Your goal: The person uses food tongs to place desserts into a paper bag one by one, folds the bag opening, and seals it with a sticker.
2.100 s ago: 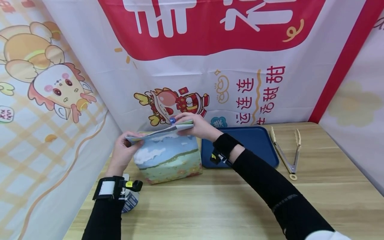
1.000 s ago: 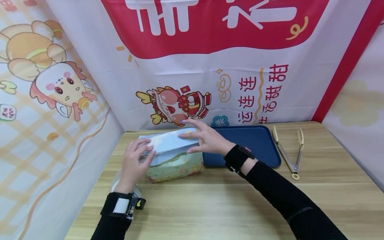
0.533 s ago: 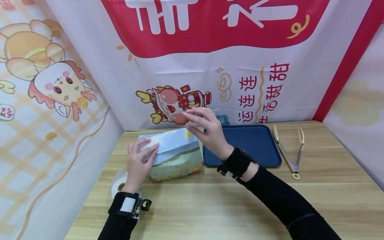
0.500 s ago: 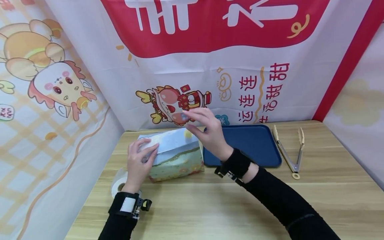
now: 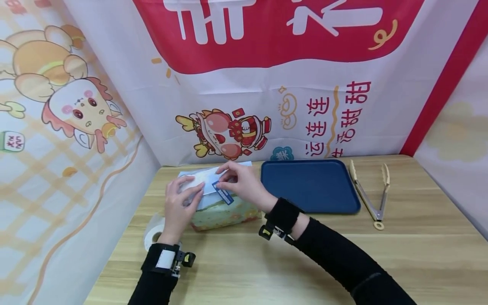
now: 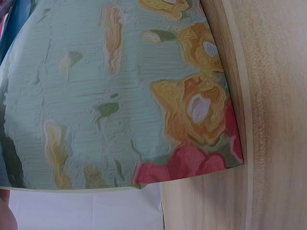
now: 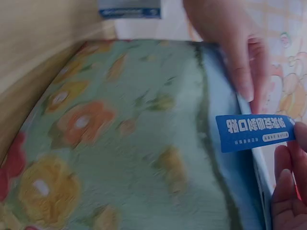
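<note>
A paper bag (image 5: 225,214) with a painted meadow and sky print stands on the table, its top folded over into a light-blue flap (image 5: 211,174). My left hand (image 5: 181,205) holds the fold at its left end, thumb at the front edge and fingers over the top. My right hand (image 5: 244,186) pinches one end of a blue sticker (image 5: 224,195) with white lettering. The sticker's free end hangs over the front edge of the flap. In the right wrist view, the sticker (image 7: 254,132) overlaps the bag's blue band. The left wrist view shows mostly the bag's printed side (image 6: 120,96).
A white roll (image 5: 154,235) sits beside my left wrist, partly covered by it. Right of the bag lies a dark blue tray (image 5: 310,186), and beyond it spread metal tongs (image 5: 367,201) with beige tips. Printed cloth walls (image 5: 228,97) stand behind and at the sides.
The bag's top went from held upright to folded down flat. My right hand lifted off the flap, then came down and left with the sticker to the flap's front edge. My left hand stays on the fold.
</note>
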Action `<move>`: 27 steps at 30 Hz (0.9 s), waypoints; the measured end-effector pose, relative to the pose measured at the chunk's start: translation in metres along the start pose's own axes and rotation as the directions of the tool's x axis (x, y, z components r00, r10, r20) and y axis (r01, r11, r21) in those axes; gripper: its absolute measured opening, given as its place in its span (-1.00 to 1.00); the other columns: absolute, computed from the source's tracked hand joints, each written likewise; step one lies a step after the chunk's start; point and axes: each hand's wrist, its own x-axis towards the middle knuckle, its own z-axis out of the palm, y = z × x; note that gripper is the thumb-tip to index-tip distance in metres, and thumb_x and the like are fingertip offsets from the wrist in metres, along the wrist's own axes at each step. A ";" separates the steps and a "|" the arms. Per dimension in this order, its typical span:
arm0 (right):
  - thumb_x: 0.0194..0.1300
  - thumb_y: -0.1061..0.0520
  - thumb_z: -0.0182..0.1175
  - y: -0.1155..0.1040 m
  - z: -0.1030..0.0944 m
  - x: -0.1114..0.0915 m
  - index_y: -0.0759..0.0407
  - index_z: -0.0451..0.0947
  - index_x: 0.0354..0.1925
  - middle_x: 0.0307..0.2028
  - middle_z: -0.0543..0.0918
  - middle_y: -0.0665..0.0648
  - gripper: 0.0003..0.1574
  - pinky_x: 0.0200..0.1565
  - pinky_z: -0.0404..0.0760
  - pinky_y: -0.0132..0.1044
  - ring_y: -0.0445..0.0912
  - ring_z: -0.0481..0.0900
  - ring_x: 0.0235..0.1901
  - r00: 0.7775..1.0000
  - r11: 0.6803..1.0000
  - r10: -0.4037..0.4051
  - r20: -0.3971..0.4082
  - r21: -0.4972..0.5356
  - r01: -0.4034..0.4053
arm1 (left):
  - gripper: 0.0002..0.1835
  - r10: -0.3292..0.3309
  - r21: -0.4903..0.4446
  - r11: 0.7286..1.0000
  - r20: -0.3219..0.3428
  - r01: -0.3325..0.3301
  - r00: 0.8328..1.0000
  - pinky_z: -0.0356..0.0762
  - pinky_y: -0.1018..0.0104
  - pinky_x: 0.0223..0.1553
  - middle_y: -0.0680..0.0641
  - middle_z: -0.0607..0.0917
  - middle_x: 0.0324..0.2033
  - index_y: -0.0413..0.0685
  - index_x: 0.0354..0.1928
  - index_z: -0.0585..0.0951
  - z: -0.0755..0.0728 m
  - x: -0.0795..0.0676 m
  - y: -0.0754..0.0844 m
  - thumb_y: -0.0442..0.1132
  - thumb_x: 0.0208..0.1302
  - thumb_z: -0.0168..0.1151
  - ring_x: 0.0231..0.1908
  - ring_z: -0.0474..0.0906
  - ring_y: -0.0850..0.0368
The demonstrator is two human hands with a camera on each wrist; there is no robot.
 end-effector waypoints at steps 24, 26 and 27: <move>0.13 0.14 0.33 0.007 0.028 -0.004 0.12 0.42 -0.48 -0.41 0.75 0.03 -0.75 -0.46 0.63 -0.34 -0.27 0.57 -0.42 0.947 0.987 0.017 -0.322 -0.146 -0.067 | -0.78 0.007 0.038 0.999 -0.009 -0.007 1.000 0.33 -0.13 0.10 -0.21 0.59 -0.02 -0.12 -0.23 0.75 0.003 0.001 0.001 -0.27 0.02 0.37 0.06 0.34 -0.12; 0.14 0.14 0.33 0.007 0.028 -0.005 0.13 0.41 -0.48 -0.40 0.75 0.03 -0.75 -0.48 0.60 -0.34 -0.26 0.57 -0.42 0.944 0.987 0.033 -0.327 -0.137 -0.082 | -0.78 0.009 0.039 0.999 -0.009 -0.008 1.000 0.33 -0.14 0.11 -0.21 0.59 -0.02 -0.12 -0.23 0.75 0.003 0.001 0.001 -0.27 0.02 0.37 0.06 0.34 -0.12; 0.14 0.14 0.33 0.006 0.028 -0.005 0.13 0.41 -0.48 -0.40 0.75 0.03 -0.75 -0.48 0.60 -0.34 -0.26 0.57 -0.42 0.944 0.987 0.040 -0.328 -0.134 -0.089 | -0.78 0.009 0.040 0.999 -0.009 -0.009 1.000 0.32 -0.14 0.11 -0.21 0.59 -0.03 -0.12 -0.23 0.75 0.002 0.001 0.001 -0.27 0.03 0.36 0.06 0.34 -0.12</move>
